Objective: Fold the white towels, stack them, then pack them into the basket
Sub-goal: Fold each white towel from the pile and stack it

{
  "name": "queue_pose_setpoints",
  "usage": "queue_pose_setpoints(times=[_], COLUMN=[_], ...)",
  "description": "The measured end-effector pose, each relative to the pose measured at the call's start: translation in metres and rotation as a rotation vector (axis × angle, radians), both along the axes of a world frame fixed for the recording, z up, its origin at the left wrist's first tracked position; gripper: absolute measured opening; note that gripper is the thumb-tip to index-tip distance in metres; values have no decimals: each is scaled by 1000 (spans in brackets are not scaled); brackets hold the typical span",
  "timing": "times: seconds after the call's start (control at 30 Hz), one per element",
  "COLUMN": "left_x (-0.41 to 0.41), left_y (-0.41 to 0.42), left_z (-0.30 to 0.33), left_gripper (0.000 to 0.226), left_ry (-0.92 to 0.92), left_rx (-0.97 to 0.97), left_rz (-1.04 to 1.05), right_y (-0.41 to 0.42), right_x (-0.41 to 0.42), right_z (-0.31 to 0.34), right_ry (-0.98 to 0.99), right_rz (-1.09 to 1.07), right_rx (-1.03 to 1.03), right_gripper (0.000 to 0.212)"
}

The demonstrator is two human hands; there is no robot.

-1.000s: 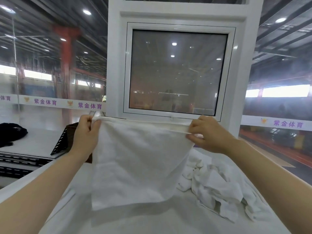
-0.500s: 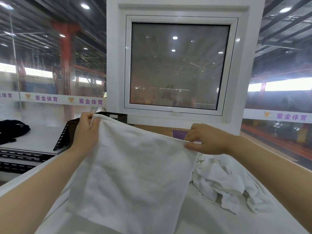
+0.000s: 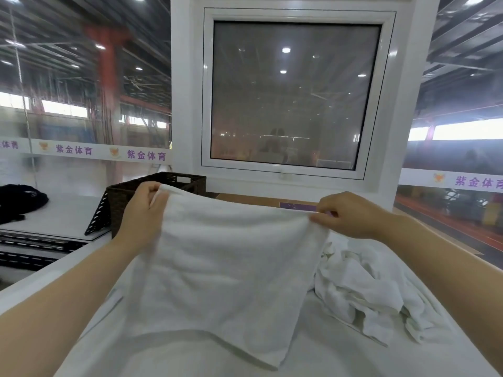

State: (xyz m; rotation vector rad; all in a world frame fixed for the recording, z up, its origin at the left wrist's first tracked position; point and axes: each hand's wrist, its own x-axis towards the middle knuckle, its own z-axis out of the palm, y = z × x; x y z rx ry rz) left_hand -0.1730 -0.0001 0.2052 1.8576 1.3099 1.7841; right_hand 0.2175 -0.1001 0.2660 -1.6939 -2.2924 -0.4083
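Observation:
A white towel (image 3: 226, 270) slopes down from my hands toward the white table top (image 3: 340, 357), its near edge lying on the table. My left hand (image 3: 141, 210) pinches its far left corner. My right hand (image 3: 351, 214) pinches its far right corner. Both corners are raised a little above the table. A crumpled heap of white towels (image 3: 370, 289) lies to the right, beside the held towel. A dark woven basket (image 3: 166, 186) stands at the far left of the table, behind my left hand and partly hidden by it.
A white wall with a framed window (image 3: 296, 96) rises just behind the table. A cardboard box edge (image 3: 269, 200) shows below it. Left of the table is a lower white surface (image 3: 54, 213) with a black cloth (image 3: 19, 200) and a black perforated panel (image 3: 95, 221).
My hands have come down and forward with the towel. It hung from them before; now it slopes onto the table. The basket has come into sight behind my left hand.

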Motion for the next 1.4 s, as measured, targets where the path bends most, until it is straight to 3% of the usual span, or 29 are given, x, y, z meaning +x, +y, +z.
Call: queue_pose_setpoints(times=[0.13,0.23,0.3,0.37,0.43,0.5,0.53,0.6,0.67,0.77,0.87,1.03,1.13,1.2,1.3,1.4], left_x=[0,0,1,5,7,0,-7,-19,-23,-20,-11,8,17,25,37,37], left_y=[1,5,4,-1,-9,-14,-15,-13,-7,7,24,45,53,60,68,71], left_z=[-3,2,8,16,26,32,33,30,21,1,-32,-82,-98,-105,-114,-124], left_gripper=[19,23,23,23,23,18,26,66,81,64,30,20,21,21,16,19], left_ry=[26,-48,-75,-97,-141,-219,-243,-239,-195,-107,160,701,630,482,132,9], left_rx=[-25,-77,-129,-167,-236,-351,-403,-476,-541,-664,-723,-448,-354,-394,-498,-428], left_rz=[-53,-50,-84,-146,-227,-402,-499,-683,-793,-750,-526,-229,-121,-124,-226,-268], right_y=[2,3,1,0,-7,-16,-18,-22,-21,-11,13,39,50,60,71,69], right_x=[4,4,2,2,2,3,7,10,7,0,0,-12,-17,-20,-24,-24], right_z=[-4,-2,3,10,20,30,32,36,37,23,-13,-80,-96,-104,-114,-122], right_ry=[52,240,316,253,262,439,554,755,809,596,147,-445,-579,-631,-644,-613], right_rz=[5,31,6,-45,-56,-18,39,119,117,-76,-230,-249,-297,-320,-368,-421], right_rx=[-85,-124,-214,-301,-391,-508,-578,-659,-679,-654,-556,-497,-339,-234,-110,3], right_gripper=[35,7,28,12,29,31,29,44,49,35,50,24,13,7,19,20])
